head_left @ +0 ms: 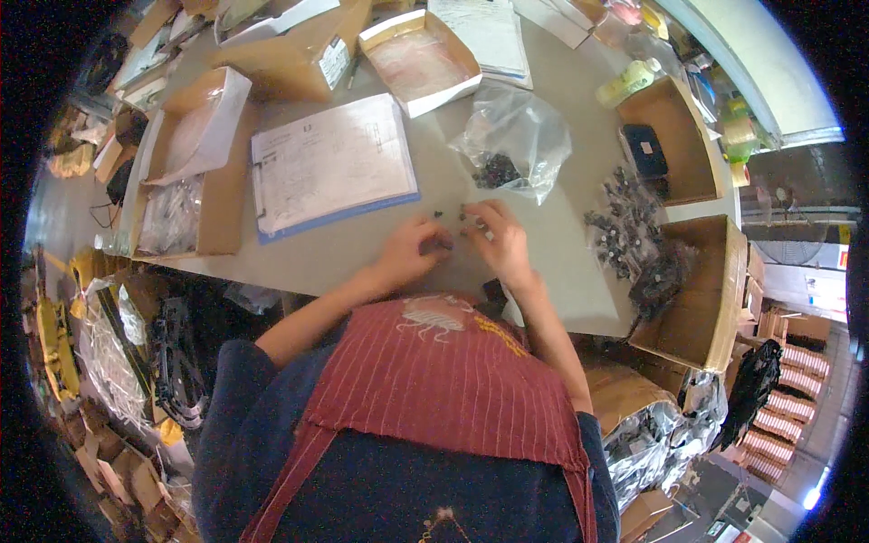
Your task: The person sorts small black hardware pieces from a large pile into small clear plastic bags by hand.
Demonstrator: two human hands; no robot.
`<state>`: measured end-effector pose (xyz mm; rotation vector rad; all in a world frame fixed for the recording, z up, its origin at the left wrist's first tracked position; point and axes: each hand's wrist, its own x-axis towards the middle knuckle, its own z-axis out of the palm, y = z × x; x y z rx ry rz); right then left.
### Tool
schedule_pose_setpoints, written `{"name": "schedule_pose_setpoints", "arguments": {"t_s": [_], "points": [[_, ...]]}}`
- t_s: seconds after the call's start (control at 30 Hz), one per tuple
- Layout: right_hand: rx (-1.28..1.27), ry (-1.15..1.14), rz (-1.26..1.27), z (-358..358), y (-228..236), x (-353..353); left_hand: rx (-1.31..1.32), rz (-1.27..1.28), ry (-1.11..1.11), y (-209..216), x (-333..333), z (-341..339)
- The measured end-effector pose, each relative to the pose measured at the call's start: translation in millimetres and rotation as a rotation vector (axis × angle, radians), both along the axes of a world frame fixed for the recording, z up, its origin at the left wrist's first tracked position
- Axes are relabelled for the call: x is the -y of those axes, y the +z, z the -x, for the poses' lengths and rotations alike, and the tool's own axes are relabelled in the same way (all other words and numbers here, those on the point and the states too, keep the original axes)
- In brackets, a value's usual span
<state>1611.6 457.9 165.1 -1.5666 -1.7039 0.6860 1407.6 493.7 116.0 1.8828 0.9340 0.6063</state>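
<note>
My left hand [413, 250] is curled above the table, its thumb and fingers closed round a small dark part [444, 243]. Beside it, my right hand [500, 242] has its fingers bent together at some tiny dark pieces; what sits between the fingertips is too small to make out. Another tiny dark piece [438, 214] lies on the grey table between the hands. Just beyond my right hand is a clear plastic bag [529, 136], with a heap of small dark parts [498, 170] at its mouth.
A clipboard with printed sheets [330, 163] lies at left, beside cartons of plastic bags [233, 204]. A shallow white box [418, 20] stands at the back. To the right are a pile of small black parts [625, 217], open cardboard boxes [701, 299] and a bottle [627, 81].
</note>
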Motion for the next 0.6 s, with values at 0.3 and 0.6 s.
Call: {"name": "schedule_pose_setpoints", "arguments": {"t_s": [0.3,0.6], "points": [[0.361,0.061,0.003,-1.4,-40.4,0.7,0.011,-0.006,0.047,6.1,4.0,6.8],[-0.075,0.173,-0.132,10.5,17.2,6.6,-0.020,0.039,0.035,7.3,4.7,0.8]]}}
